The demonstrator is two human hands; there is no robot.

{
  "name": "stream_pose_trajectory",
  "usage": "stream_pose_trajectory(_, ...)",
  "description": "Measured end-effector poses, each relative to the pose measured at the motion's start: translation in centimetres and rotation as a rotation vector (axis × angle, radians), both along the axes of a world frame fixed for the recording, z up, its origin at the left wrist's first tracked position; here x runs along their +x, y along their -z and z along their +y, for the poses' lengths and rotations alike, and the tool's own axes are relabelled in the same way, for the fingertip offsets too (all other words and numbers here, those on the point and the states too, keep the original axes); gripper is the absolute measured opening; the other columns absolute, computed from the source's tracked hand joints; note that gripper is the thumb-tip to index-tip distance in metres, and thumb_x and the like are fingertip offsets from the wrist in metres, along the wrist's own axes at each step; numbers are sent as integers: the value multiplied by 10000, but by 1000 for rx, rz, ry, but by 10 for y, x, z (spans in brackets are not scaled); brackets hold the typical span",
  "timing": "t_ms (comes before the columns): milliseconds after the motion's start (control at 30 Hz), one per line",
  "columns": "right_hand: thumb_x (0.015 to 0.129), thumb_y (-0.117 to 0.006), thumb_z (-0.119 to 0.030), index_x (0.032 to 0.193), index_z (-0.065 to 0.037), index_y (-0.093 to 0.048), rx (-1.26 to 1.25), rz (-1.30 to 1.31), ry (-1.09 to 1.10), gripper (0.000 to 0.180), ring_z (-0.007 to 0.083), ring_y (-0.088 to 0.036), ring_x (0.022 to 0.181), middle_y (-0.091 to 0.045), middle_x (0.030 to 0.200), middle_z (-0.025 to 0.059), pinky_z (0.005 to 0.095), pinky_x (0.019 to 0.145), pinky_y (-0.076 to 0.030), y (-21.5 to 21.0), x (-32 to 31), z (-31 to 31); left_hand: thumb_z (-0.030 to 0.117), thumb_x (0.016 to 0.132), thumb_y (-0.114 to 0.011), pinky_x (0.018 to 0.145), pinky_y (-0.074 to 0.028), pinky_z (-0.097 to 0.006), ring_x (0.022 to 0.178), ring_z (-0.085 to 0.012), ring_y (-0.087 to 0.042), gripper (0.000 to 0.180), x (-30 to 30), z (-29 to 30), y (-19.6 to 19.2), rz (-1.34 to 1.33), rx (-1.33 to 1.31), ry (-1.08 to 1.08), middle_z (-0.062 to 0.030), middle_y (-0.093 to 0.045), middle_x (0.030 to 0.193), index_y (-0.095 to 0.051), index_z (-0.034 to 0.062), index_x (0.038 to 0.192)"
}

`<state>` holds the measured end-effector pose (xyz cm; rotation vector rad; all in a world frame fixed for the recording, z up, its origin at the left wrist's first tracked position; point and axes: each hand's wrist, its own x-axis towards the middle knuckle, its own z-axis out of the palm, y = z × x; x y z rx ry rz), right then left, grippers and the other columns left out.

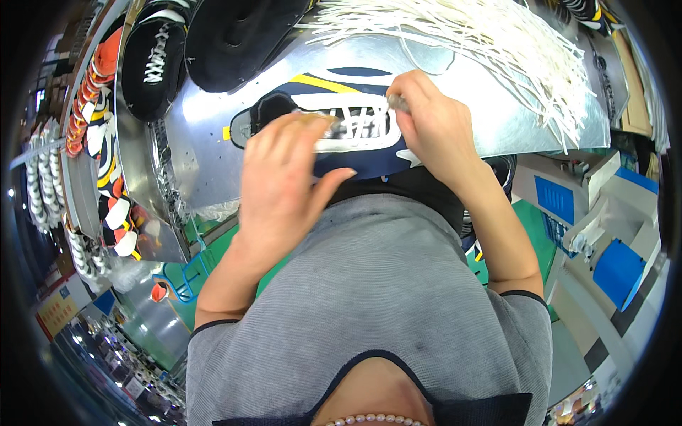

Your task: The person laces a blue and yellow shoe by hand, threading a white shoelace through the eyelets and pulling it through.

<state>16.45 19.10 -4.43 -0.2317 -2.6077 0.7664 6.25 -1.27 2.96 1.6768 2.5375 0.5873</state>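
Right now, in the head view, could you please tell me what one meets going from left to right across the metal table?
Black shoe uppers → navy shoe upper held under the left hand and right hand → pile of white laces.

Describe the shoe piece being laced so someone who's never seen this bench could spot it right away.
Start at the shiny metal worktable, with its heap of loose white laces at the far right. The navy shoe upper lies flat at the near edge, under the left hand and right hand. Unlike the black uppers to its left, it has a yellow stripe and half-threaded white lacing.
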Motion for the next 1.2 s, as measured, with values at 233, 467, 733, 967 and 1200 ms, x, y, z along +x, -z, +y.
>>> stream_pose_trajectory(233, 818, -662, 33, 1074, -53, -649, -178, 282, -216, 270, 265, -701, 762, -689, 957, 107, 321, 664, -564, -87, 59, -2, 110, 775, -793, 703, -474, -392, 789, -311, -618, 223, -24, 25, 50, -144, 260, -145, -112, -651, 839, -631, 39, 911)
stream_pose_trajectory(467, 906, -691, -82, 1150, -22, -692, -753, -202, 106, 252, 112, -663, 634, -693, 766, 82, 249, 613, -520, -40, 66, -25, 90, 787, -797, 691, -484, -386, 774, -308, -621, 210, -35, 30, 36, -26, 387, -146, -109, -656, 838, -637, 28, 908)
stream_pose_trajectory(733, 910, -741, -210, 925, -39, -721, -1267, -227, -40, 173, 36, -482, 606, -561, 685, -59, 227, 544, -394, -11, 8, -35, 46, 751, -793, 649, -481, -387, 745, -308, -613, 246, -25, 28, 17, 12, 426, -8, -103, -655, 842, -659, 26, 956)
stream_pose_trajectory(967, 920, -699, -130, 1022, -30, -713, -982, -90, -104, 143, 102, -589, 789, -631, 912, 34, 274, 731, -487, -11, 43, -48, 125, 843, -725, 712, -479, -401, 796, -333, -599, 240, -33, 27, 41, -110, 154, 25, -122, -629, 850, -677, 21, 1054)
stream_pose_trajectory(1200, 889, -699, -50, 1012, 10, -673, -737, 168, 104, 139, 126, -586, 655, -668, 841, 72, 277, 592, -459, -4, -25, -14, 233, 889, -712, 845, -484, -399, 933, -328, -636, 283, -50, 33, 40, -325, -85, 5, -143, -688, 996, -699, 26, 1083)
